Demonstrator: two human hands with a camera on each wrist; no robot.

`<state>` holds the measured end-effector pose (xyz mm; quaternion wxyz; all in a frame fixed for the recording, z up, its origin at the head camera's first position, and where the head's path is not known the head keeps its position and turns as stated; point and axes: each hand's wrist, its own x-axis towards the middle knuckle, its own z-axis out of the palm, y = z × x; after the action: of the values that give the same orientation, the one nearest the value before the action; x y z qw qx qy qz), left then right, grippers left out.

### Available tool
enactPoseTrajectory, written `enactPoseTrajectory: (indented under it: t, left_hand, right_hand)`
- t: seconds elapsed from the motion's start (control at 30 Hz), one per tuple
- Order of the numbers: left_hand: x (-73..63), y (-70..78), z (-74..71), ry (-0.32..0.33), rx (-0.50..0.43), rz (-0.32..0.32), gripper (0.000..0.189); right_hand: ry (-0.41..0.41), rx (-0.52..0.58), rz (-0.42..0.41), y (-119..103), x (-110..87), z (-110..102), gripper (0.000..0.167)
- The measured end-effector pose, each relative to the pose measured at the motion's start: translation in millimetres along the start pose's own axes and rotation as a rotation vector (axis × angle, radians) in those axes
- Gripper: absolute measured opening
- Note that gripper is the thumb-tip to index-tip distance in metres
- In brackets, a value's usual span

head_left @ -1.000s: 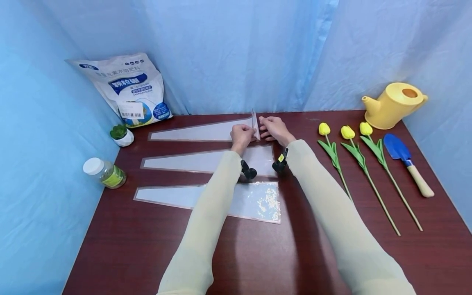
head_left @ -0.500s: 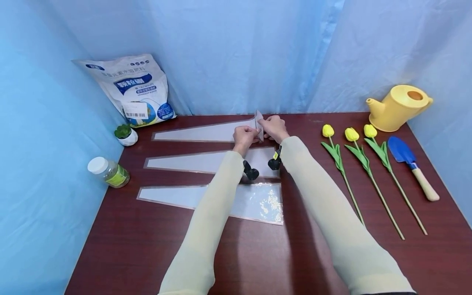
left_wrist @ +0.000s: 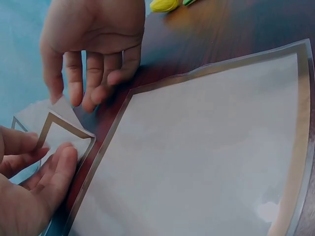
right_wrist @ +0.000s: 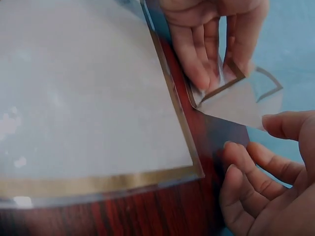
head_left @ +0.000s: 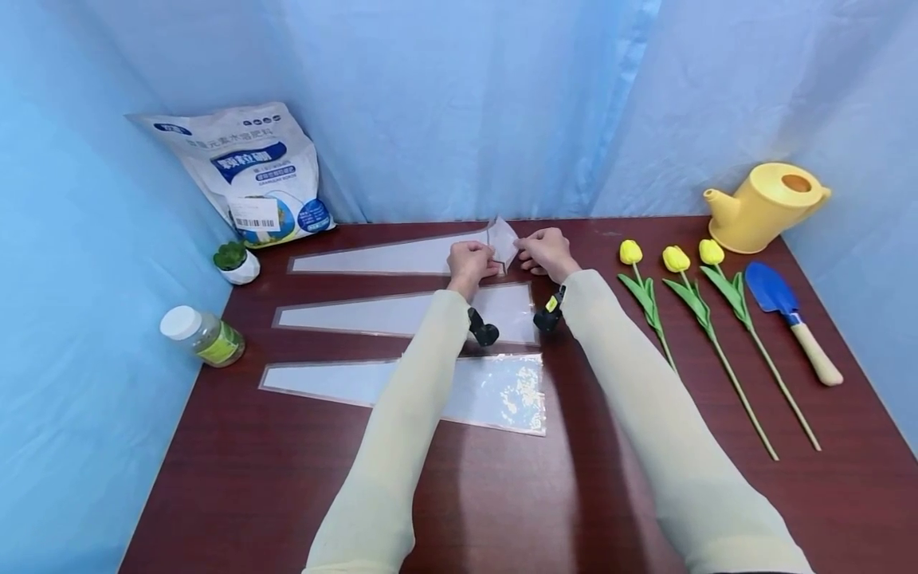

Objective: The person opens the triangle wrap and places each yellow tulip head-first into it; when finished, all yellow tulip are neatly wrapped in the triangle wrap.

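Note:
In the head view a tapered white flower sleeve [head_left: 380, 256] with a brownish border lies farthest back on the table, its wide end lifted and folded. My left hand [head_left: 470, 261] pinches the film near this end between thumb and fingers. To the right, my right hand [head_left: 549, 253] has its thumb tip at the drawn-out point of the raised flap [right_wrist: 236, 105]. Its other fingers are loosely bent, apart from the thumb and from the film. Nearer lie two similar sleeves, a middle one [head_left: 358, 315] and a front one [head_left: 495, 395], partly covered by the left forearm.
Three yellow tulips [head_left: 676, 258] lie on the right beside a blue trowel [head_left: 772, 287] and a yellow watering can [head_left: 766, 207]. At left stand a fertiliser bag [head_left: 251, 171], a small potted plant [head_left: 240, 267] and a lidded jar [head_left: 218, 344]. Blue curtains border the table.
The standing flap at the sleeve's wide end has spread out to the right. My right hand first moved in to the flap, then back right; my left hand stays at the sleeve.

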<state>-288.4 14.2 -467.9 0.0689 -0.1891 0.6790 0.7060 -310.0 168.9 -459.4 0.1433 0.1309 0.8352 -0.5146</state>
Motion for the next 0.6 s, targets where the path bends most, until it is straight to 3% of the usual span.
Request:
enactPoseTrajectory:
  t: [0.33, 0.6]
  left_hand:
    - [4.3, 3.3, 0.7, 0.103, 0.164, -0.02, 0.009]
    - [14.8, -1.9, 0.5, 0.096, 0.116, -0.015, 0.007]
  right_hand:
    - [0.022, -0.044, -0.019, 8.2, 3.9, -2.5, 0.033]
    - [0.054, -0.075, -0.028, 11.7, 10.5, -4.8, 0.028]
